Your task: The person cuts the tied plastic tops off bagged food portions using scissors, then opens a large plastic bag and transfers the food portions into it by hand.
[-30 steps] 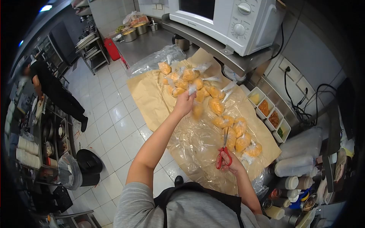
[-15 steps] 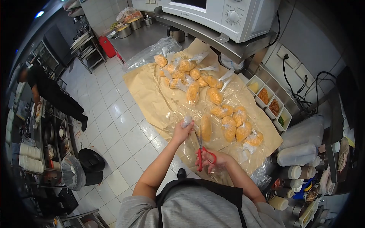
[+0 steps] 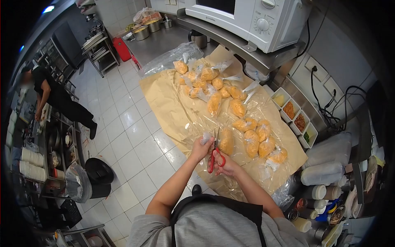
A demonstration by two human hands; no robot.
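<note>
My left hand [image 3: 201,149] pinches the knotted top of a clear plastic bag with orange filling [image 3: 226,141], low over the brown paper [image 3: 168,96]. My right hand [image 3: 227,166] holds red-handled scissors [image 3: 216,159] with the blades pointing away from me and slightly apart, close beside the fingers of my left hand. Several more tied bags [image 3: 214,103] of the same orange filling lie in a group toward the far side of the paper. Another group of bags [image 3: 251,143] rests to the right, partly on clear plastic film.
A white microwave [image 3: 230,18] stands on a steel shelf at the back. White containers [image 3: 300,122] of toppings line the right side, with bottles [image 3: 316,192] below them. A person [image 3: 57,92] in dark clothes stands at the far left, near a black bin [image 3: 98,171].
My left hand has let go of nothing; it came back toward me from the far group with a bag. My right hand moved left, bringing the scissors beside the bag's top.
</note>
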